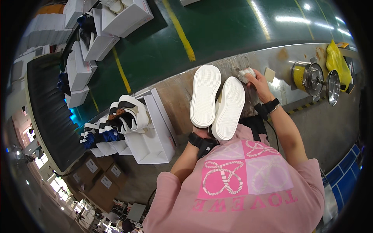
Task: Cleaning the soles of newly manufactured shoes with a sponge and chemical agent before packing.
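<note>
A pair of sneakers is held up with the white patterned soles facing me, a left sole (pixel 206 93) and a right sole (pixel 228 110) side by side. My left hand (pixel 201 133) grips them from below at the near end; the shoes hide most of its fingers. My right hand (pixel 259 83) is closed on a crumpled white cloth (pixel 245 74), just right of the soles and apart from them. A small cream square block (pixel 269 74) lies on the metal worktop beyond that hand. Both wrists wear black straps.
At left stands an open white shoebox (pixel 155 143) with white-and-black sneakers (pixel 132 114); more boxed shoes line up behind it. Right on the worktop are a yellow-labelled metal canister (pixel 307 79), a round metal dish (pixel 333 87) and a yellow plastic bag (pixel 337 62). A green surface (pixel 217 31) lies beyond.
</note>
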Demonstrator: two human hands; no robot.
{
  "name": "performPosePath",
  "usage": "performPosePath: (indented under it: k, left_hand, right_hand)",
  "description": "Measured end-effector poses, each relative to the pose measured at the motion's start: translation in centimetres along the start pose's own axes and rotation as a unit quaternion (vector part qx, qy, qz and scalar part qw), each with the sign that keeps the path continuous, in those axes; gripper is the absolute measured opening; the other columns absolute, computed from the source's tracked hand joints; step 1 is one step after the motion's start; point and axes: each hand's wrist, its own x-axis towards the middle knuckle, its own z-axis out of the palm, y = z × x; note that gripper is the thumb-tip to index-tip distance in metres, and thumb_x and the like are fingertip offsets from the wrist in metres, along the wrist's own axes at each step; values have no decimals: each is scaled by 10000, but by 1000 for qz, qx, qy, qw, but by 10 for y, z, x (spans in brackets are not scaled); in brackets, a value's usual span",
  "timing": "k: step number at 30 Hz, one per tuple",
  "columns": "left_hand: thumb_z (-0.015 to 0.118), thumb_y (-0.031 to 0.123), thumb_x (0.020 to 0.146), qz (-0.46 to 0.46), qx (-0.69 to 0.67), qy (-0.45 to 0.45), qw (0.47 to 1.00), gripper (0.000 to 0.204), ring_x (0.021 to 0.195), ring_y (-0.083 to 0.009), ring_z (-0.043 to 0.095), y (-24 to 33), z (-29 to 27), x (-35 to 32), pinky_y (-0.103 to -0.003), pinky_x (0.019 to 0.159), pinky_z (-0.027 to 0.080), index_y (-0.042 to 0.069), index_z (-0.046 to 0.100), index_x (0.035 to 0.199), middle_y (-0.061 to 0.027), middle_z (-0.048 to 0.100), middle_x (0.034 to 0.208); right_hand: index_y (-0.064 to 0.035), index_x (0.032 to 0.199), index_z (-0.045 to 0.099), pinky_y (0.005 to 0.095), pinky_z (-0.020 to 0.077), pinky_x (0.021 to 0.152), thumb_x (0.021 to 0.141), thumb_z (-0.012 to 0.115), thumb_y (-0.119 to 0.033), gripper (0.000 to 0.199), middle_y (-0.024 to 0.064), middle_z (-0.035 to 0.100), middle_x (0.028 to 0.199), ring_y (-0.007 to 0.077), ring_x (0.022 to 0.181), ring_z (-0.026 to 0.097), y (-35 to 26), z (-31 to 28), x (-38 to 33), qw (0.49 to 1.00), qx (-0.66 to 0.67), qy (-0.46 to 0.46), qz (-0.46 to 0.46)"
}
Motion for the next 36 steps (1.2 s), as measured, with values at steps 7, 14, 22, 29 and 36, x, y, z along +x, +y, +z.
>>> performPosePath:
  k: [7,14,22,29,36]
  left_hand:
    - [510,444,1041,46,202,102,973,542,1217,-271,644,29,18,-12,-468,1040,535,63,555,1423,-110,647,1367]
    - [655,-15,769,239,608,150,742,75,626,-125,636,107,179,-45,-318,545,490,-72,704,774,-53,668,680]
    - [717,100,703,510,820,260,-6,139,688,-408,616,297,325,-134,-512,651,490,-20,647,692,-196,637,723]
    - [620,83,807,416,756,346,-369,84,974,-267,580,489,371,-200,-388,872,478,72,700,781,-67,614,972]
    - [612,127,850,287,751,363,-471,187,1218,-240,549,633,380,-227,-344,1054,449,53,767,924,-49,669,1205]
  right_hand:
    - [-78,1226,657,211,465,680,975,691,-307,341,-40,662,967,40,743,569,6,5,0,999,-21,-31,9]
    - [-55,1228,647,208,505,662,1002,656,-279,318,-33,662,982,36,747,589,0,-2,-6,1000,20,-19,9]
    - [-47,1249,623,223,540,660,1009,648,-244,311,-15,672,1013,51,787,623,7,0,4,998,49,-31,5]
    - [-83,1241,602,265,558,701,1018,627,-233,270,0,688,1082,106,892,666,22,-5,8,996,77,9,47]
    - [-122,1196,608,276,574,682,1006,655,-273,247,-10,692,1043,106,870,677,16,-1,0,987,94,98,79]
